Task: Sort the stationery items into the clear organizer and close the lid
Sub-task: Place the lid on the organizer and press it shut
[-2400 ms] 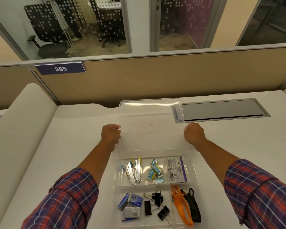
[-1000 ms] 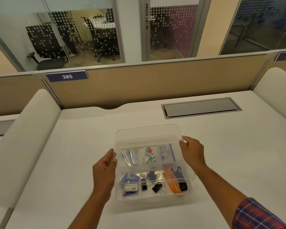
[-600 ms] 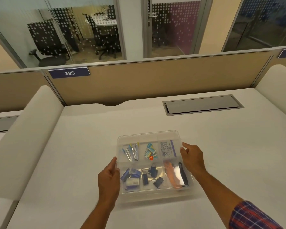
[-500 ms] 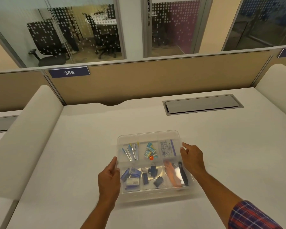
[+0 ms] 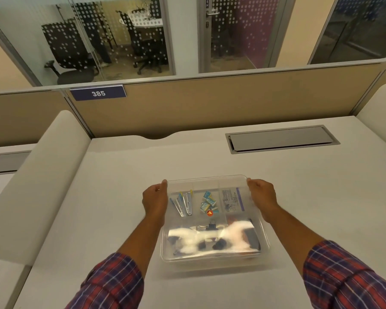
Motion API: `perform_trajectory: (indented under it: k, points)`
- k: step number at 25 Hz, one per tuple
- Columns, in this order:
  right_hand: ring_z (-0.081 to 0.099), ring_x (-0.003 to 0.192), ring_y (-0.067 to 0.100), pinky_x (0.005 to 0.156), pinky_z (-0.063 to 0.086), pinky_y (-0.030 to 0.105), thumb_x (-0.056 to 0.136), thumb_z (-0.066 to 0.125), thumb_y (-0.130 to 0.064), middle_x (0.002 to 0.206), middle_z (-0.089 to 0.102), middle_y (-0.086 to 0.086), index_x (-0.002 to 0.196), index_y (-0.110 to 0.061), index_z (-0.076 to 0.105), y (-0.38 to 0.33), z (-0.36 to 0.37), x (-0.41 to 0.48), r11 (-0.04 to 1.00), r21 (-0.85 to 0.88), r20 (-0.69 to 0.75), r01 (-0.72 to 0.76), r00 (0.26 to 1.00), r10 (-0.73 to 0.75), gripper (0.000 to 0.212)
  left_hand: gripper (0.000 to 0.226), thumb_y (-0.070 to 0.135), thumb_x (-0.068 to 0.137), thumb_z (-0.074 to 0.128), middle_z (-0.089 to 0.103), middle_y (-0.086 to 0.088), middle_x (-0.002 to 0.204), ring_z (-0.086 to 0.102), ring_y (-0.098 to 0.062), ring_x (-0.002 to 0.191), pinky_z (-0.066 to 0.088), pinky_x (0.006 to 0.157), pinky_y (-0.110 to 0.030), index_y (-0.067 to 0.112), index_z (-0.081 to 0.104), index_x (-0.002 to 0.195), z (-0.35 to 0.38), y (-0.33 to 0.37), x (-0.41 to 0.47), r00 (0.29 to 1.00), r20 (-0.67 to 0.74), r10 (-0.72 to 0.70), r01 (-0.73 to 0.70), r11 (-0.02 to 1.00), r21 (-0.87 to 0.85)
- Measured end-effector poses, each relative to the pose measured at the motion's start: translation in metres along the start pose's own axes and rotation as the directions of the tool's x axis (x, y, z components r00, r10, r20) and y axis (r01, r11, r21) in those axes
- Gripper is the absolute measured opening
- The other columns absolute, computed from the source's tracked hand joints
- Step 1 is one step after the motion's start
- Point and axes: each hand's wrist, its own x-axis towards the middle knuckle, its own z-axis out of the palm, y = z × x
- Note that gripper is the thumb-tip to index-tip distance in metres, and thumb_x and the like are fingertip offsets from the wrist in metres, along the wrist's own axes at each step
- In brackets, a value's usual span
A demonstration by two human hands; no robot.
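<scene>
The clear organizer (image 5: 210, 262) rests on the white desk with its clear lid (image 5: 210, 182) lying flat on top. Through the lid I see metal clips (image 5: 184, 202), small blue packets (image 5: 207, 201), a printed card (image 5: 232, 199) and a black binder clip (image 5: 211, 225). Glare hides the items in the near compartments. My left hand (image 5: 155, 201) grips the far left corner of the lid and box. My right hand (image 5: 262, 197) grips the far right corner, with its fingers curled over the edge.
A grey cable hatch (image 5: 281, 139) is set into the desk at the back right. A tan partition (image 5: 210, 103) with a 385 sign (image 5: 98, 93) closes the far edge. Padded white dividers stand at the left (image 5: 42, 175) and at the right (image 5: 379, 103).
The lid, held upright behind the box earlier, has come down flat onto it. Both hands have slid from the box's sides forward to its far corners.
</scene>
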Motion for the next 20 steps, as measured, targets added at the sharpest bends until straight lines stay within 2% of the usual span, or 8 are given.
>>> perform_trajectory:
  k: [2,4,6,9,11,15,20]
  points:
    - [0.058,0.068,0.025,0.064,0.045,0.037,0.091,0.055,-0.049,0.084,0.069,0.021,0.086,0.001,0.065,-0.007,0.005,0.012,0.993,0.090,0.024,-0.078,0.997,0.076,0.051,0.053,0.037,0.095,0.066,0.036,-0.001,0.056,0.035,-0.020,0.057,0.029,0.056,-0.031,0.016,0.036,0.056,0.009,0.009,0.008,1.000,-0.010,-0.022,0.022,0.999,0.033]
    - [0.057,0.069,0.024,0.064,0.043,0.036,0.093,0.060,-0.044,0.079,0.065,0.013,0.092,0.002,0.067,-0.012,0.008,0.021,0.981,0.148,0.027,-0.128,0.992,0.125,0.047,0.051,0.034,0.095,0.068,0.040,-0.002,0.056,0.038,-0.018,0.055,0.030,0.053,-0.029,0.013,0.042,0.057,0.014,0.008,0.017,0.997,-0.019,-0.080,0.081,0.996,0.043]
    - [0.060,0.072,0.024,0.068,0.047,0.036,0.093,0.065,-0.038,0.084,0.067,0.009,0.088,-0.006,0.071,-0.016,0.010,0.028,0.970,0.192,0.050,-0.150,0.988,0.143,0.033,0.042,0.033,0.094,0.070,0.049,-0.004,0.061,0.045,-0.018,0.059,0.034,0.053,-0.026,0.006,0.055,0.066,0.015,0.003,0.026,0.993,-0.021,-0.116,0.116,0.993,0.030]
    - [0.066,0.078,0.024,0.079,0.056,0.039,0.089,0.074,-0.027,0.092,0.071,0.008,0.089,-0.015,0.072,-0.020,0.011,0.028,0.927,0.305,0.117,-0.219,0.974,0.192,0.012,0.035,0.032,0.092,0.072,0.054,-0.004,0.067,0.047,-0.016,0.060,0.037,0.057,-0.026,0.006,0.061,0.073,0.016,-0.002,0.033,0.993,-0.005,-0.116,0.116,0.993,0.020]
    - [0.065,0.076,0.022,0.073,0.057,0.035,0.087,0.077,-0.023,0.089,0.070,0.006,0.094,-0.014,0.073,-0.020,0.011,0.027,0.899,0.353,0.149,-0.260,0.964,0.220,0.012,0.033,0.031,0.093,0.071,0.055,-0.002,0.066,0.049,-0.016,0.061,0.039,0.057,-0.026,0.007,0.061,0.073,0.017,-0.006,0.035,0.995,-0.012,-0.095,0.095,0.995,0.024]
    - [0.063,0.074,0.022,0.067,0.054,0.032,0.084,0.079,-0.021,0.087,0.068,0.005,0.095,-0.012,0.072,-0.022,0.011,0.028,0.886,0.371,0.159,-0.280,0.959,0.236,0.015,0.032,0.036,0.094,0.068,0.063,-0.001,0.073,0.056,-0.015,0.068,0.043,0.059,-0.026,0.007,0.068,0.082,0.021,-0.013,0.033,0.999,-0.038,-0.032,0.034,0.997,0.065]
    - [0.062,0.072,0.020,0.063,0.050,0.028,0.088,0.075,-0.025,0.085,0.068,0.004,0.093,-0.011,0.071,-0.022,0.010,0.024,0.919,0.317,0.139,-0.233,0.970,0.198,0.016,0.033,0.041,0.094,0.067,0.065,-0.002,0.076,0.060,-0.019,0.074,0.045,0.061,-0.027,0.010,0.069,0.083,0.022,-0.016,0.035,0.999,-0.034,0.019,-0.016,0.996,0.083]
